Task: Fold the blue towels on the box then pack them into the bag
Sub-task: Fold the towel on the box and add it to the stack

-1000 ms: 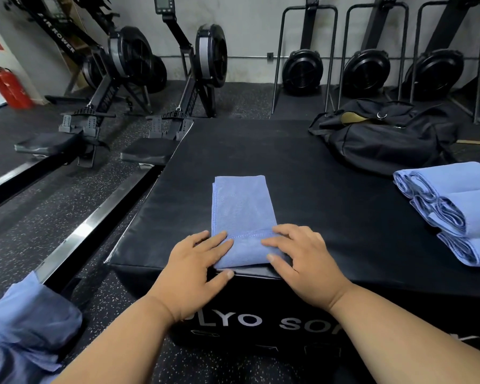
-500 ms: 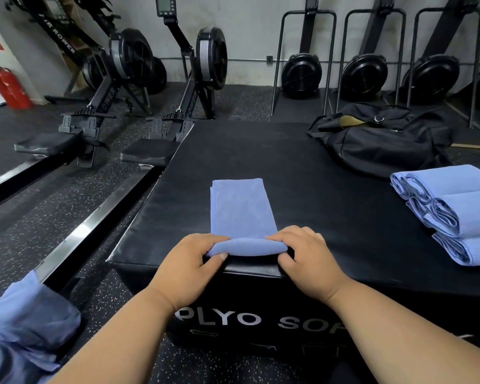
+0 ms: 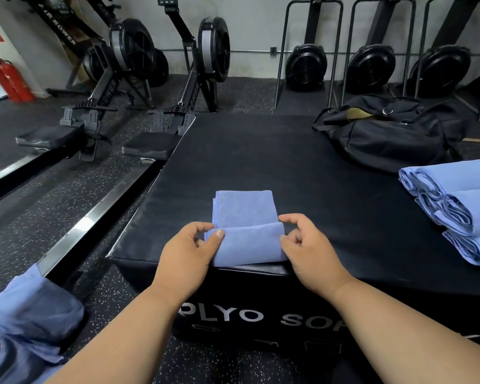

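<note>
Both hands pinch a blue towel at the box's near edge.

Head view: the towel lies at 6 o'clock on the box, its near end turned up over itself. The left hand pinches the fold's left edge; the right hand pinches its right edge. Rolled towels lie at 3 o'clock, the bag at 1 o'clock.
</note>
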The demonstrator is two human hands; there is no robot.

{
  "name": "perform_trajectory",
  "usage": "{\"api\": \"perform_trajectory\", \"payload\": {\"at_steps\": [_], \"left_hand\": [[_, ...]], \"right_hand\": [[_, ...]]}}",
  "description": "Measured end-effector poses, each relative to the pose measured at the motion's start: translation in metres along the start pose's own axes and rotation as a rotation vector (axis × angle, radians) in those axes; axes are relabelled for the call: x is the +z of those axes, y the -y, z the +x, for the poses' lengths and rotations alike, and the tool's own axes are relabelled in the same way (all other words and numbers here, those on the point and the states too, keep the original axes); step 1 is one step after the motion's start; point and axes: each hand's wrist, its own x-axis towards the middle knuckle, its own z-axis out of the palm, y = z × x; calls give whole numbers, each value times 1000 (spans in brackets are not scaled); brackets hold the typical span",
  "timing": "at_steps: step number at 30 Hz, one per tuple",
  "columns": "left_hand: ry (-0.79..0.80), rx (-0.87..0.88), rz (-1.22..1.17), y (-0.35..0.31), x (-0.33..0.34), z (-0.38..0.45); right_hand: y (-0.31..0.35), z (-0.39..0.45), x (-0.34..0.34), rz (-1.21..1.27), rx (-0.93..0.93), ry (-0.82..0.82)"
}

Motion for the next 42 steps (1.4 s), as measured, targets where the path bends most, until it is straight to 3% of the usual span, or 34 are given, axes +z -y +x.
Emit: {"api": "perform_trajectory", "payload": {"at_steps": [6,9,12,14,16,20,25,31,37,42], "left_hand": [[-163,61,136,-4,3,1],[-147,416,268,6,-2,5],[69,639,470,20,-5,9],[203,622,576,27,-7,11],[271,590,631,30,-9,12],[321,521,587,27,-12,17],[303,461,471,21,-9,15],[261,503,393,1,-15,1],[321,293,243,-5,-27,-24],[136,109,22,-11,-15,-17]], "right_hand": [[-2,5,3,-159,12,-39],[-6,7,4,-176,-42,-58],[-11,5,4,-233,-228,-118],[-11,3,3,-331,-383,-159],[-13,1,0,-409,-436,-92],[-20,-2,-7,-522,-362,159],[-22,0,-4,-519,-345,111],[-12,-5,-8,-405,-291,92],[-8,-20,-17,-102,-208,131],[-7,-9,-7,64,-101,4]]}}
